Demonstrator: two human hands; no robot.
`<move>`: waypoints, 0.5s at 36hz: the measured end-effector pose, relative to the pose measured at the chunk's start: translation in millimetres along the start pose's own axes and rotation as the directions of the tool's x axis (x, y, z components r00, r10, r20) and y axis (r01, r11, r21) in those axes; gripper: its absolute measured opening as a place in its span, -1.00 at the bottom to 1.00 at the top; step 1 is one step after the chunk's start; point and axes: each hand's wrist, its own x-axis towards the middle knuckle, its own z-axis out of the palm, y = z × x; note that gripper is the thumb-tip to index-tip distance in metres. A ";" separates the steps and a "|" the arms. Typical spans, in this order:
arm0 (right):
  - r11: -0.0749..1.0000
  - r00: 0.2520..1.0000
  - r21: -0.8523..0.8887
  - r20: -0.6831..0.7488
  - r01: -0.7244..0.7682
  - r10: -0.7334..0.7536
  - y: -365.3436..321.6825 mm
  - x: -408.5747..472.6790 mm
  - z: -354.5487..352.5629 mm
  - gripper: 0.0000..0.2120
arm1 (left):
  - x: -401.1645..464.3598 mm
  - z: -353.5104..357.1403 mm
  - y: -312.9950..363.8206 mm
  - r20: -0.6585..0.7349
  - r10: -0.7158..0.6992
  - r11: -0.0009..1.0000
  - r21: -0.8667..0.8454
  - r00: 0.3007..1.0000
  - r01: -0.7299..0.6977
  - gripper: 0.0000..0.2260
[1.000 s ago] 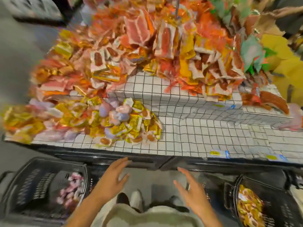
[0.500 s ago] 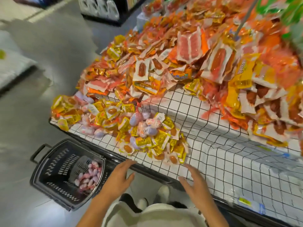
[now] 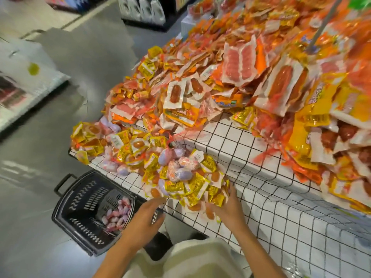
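Observation:
A heap of small yellow snack packets [image 3: 192,185] mixed with pink and lilac egg-shaped packets [image 3: 178,169] lies on the lower step of a display covered in white black-grid cloth [image 3: 271,199]. My right hand [image 3: 228,209] lies on the near right edge of the heap, fingers spread over the yellow packets. My left hand [image 3: 144,217] hovers at the table's front edge just left of the heap, fingers straight, holding nothing. A black shopping basket [image 3: 80,199] stands on the floor to the left, with pink packets [image 3: 118,215] inside.
A big pile of orange, red and white sausage packs [image 3: 251,77] fills the upper step behind and to the right. Grey floor [image 3: 36,157] spreads to the left. Dark shelving [image 3: 144,15] stands at the far back, a low white display [image 3: 24,77] at far left.
The view has swung left and closer to the small-packet heap. Both hands have reached forward from below the table edge; my right hand now touches the yellow packets.

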 end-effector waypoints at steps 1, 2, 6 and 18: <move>0.999 0.999 0.030 -0.010 -0.033 0.034 0.2 0.4 3.4 -0.15 | 2.7 0.5 -0.5 0.011 0.008 1.000 -0.007 1.000 -0.008 -0.62; 0.995 0.998 0.072 -0.014 -0.065 0.066 0.4 0.2 7.6 -0.23 | 5.2 0.6 -1.1 0.019 0.016 1.000 -0.015 1.000 -0.016 -0.63; 0.920 0.979 0.341 -0.005 -0.192 0.206 -0.7 -12.4 17.8 -0.51 | 16.2 -11.0 -5.1 0.080 0.053 0.999 -0.010 0.995 -0.053 -0.68; 0.779 0.909 0.615 -0.246 -0.122 0.336 -24.8 -73.6 37.9 -0.82 | 45.6 -53.3 -29.1 0.222 0.260 0.965 -0.060 0.940 -0.253 -0.72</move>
